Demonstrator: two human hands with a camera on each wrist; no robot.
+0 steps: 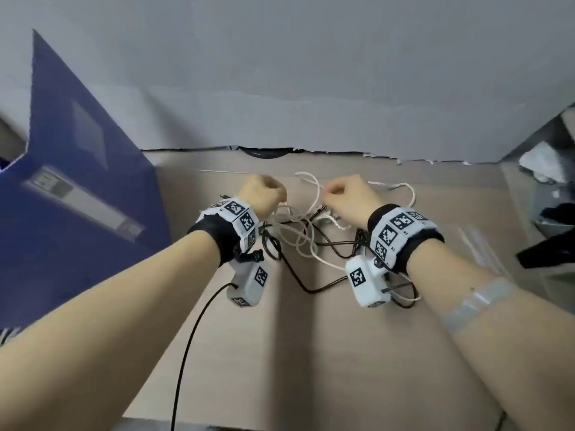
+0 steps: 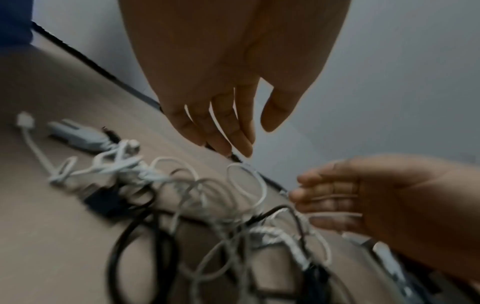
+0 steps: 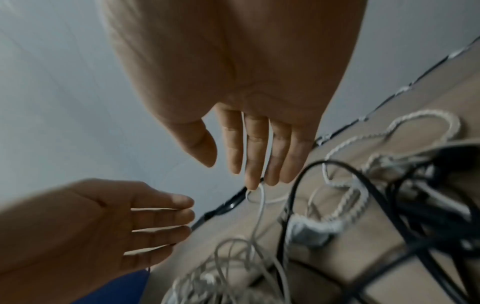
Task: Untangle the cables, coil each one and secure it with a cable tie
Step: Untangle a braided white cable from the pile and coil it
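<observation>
Cables (image 1: 298, 234), white and black, lie tangled at the centre of the frame on a brown table (image 1: 311, 353). Left hand (image 1: 263, 194) hovers above with straight fingers, holding nothing. Right hand (image 1: 348, 197), fingers straight, has a white loop (image 3: 257, 195) hanging from one fingertip.

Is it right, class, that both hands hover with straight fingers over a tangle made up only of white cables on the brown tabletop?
Not quite. The tangle is not only white: black cables run through the white cables, as the right wrist view shows. The rest holds: the left hand and right hand hover with straight fingers over the brown tabletop.
</observation>
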